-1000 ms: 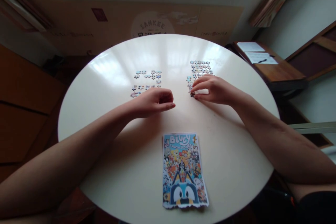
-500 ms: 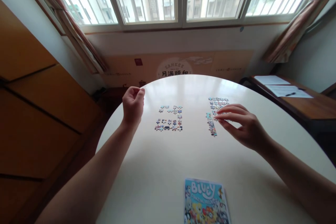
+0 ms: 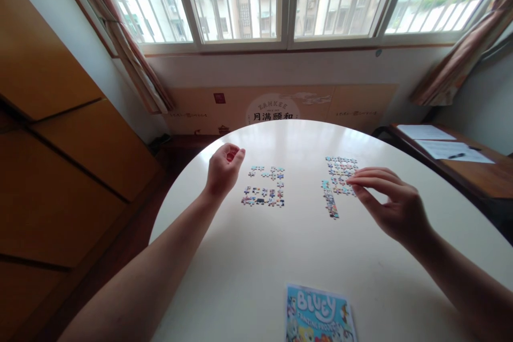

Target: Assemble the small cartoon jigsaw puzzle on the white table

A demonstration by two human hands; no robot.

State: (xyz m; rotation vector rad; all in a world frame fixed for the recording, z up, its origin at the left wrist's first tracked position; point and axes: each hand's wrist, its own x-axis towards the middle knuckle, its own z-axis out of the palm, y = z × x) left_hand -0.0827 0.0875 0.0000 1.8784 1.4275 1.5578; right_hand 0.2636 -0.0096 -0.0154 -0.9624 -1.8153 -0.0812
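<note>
My left hand [image 3: 225, 168] is curled closed over the left side of the table, just left of a set of spaced-out jigsaw puzzle pieces [image 3: 263, 201]. Whatever may be inside its fingers is hidden. My right hand [image 3: 390, 197] reaches in from the right, thumb and fingertips pinched together at a puzzle piece beside the partly joined puzzle [image 3: 331, 200]; the fingers cover most of that piece. The joined part has a broad upper block and a narrow strip running down toward me.
Near me on the white round table [image 3: 248, 262] lies a blue "Bluey" picture card or booklet [image 3: 318, 312]. Papers and a pen lie on a wooden side table [image 3: 487, 181] at right. Orange-brown cabinets [image 3: 80, 187] stand at left; windows are beyond.
My right hand has shifted right along the joined puzzle, its fingertips now by the right side. My left hand has come rightward, closer to the spaced-out pieces. The camera view has turned slightly.
</note>
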